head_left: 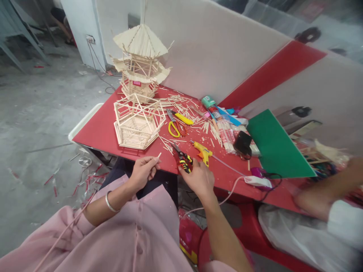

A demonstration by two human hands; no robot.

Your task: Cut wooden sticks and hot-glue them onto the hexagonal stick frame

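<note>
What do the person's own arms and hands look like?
The left hand and right hand are both ungloved. Loose, pale pink fabric sleeves end above the hands. A silvery, rounded, metal-looking bangle circles the left forearm; none shows on the right.

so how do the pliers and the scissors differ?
Held: the right hand grips the pliers; the scissors lie untouched on the red table. Handles: the pliers' are striped black and yellow; the scissors' are loops, one yellow, one red. Shared: both have yellow on their handles.
</note>
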